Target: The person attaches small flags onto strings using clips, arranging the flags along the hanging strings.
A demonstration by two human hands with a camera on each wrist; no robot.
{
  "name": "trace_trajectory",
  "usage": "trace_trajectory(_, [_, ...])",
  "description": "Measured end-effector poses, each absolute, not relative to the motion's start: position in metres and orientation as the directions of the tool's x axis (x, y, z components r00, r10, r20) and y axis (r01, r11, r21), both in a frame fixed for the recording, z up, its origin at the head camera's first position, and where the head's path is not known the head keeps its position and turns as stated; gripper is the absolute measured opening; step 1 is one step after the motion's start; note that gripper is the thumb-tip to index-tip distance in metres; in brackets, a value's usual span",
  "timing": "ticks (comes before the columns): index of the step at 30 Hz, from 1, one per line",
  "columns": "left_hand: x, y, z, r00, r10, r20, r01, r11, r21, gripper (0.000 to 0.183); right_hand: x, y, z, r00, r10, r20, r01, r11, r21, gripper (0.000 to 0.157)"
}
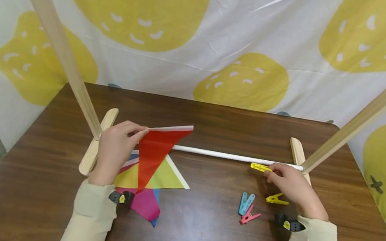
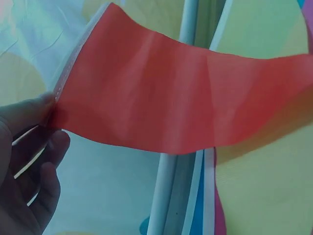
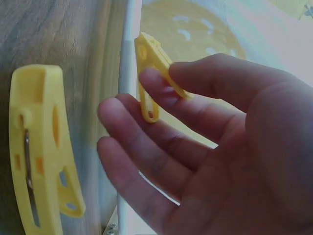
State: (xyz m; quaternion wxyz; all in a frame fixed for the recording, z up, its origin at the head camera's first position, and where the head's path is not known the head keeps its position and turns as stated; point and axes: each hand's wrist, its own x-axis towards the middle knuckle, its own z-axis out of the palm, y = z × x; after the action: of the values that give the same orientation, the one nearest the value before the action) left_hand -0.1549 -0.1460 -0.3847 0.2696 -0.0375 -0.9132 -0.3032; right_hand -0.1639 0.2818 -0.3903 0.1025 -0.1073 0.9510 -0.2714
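Note:
My left hand [image 1: 117, 146] pinches a red pennant flag [image 1: 159, 148] at one end of its white top hem, and the red cloth [image 2: 146, 93] hangs down with its point low. Beneath it lies a pile of pennants, with a yellow one [image 1: 170, 173] on top and a magenta one [image 1: 147, 203] showing below. My right hand [image 1: 290, 185] holds a yellow clothespin [image 1: 260, 167] between thumb and index finger [image 3: 161, 88], near the right end of a white rod [image 1: 221, 155]. A second yellow clothespin [image 3: 41, 147] lies on the table below that hand.
Two blue clothespins [image 1: 246, 203] and a pink one [image 1: 250, 215] lie right of centre on the brown table [image 1: 198, 238]. Wooden posts on flat feet stand left [image 1: 58, 42] and right [image 1: 370, 109], the rod spanning between them. A lemon-print cloth [image 1: 245, 24] hangs behind.

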Motion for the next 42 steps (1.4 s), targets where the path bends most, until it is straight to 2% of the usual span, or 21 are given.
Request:
trace_trajectory(7, [-0.154,-0.151,-0.381,-0.813,-0.126,0.569,0.265,0.79,0.553,0.024,-0.164,0.281,-0.386,-0.966,-0.244,-0.089,-0.154,0.815,-0.559,0.018])
trace_trajectory(18, [-0.15,-0.154,-0.373,-0.842,-0.193,0.503,0.189,0.769,0.611,0.025,-0.164,0.279,-0.379,-0.966,-0.259,-0.028,-0.207,0.829,-0.52,0.024])
trace_trajectory(25, [-0.149,-0.158,-0.371,-0.848,-0.213,0.485,0.184,0.74,0.647,0.023,-0.163,0.278,-0.381,-0.963,-0.27,0.02,-0.241,0.819,-0.521,0.03])
trace_trajectory(32, [-0.148,-0.16,-0.37,-0.86,-0.243,0.448,0.15,0.72,0.678,0.024,-0.161,0.277,-0.384,-0.945,-0.31,0.106,-0.318,0.789,-0.526,0.026])
trace_trajectory(42, [-0.148,-0.163,-0.367,-0.865,-0.256,0.431,0.118,0.731,0.672,0.028,-0.167,0.272,-0.385,-0.958,-0.274,0.082,-0.272,0.788,-0.552,0.023])
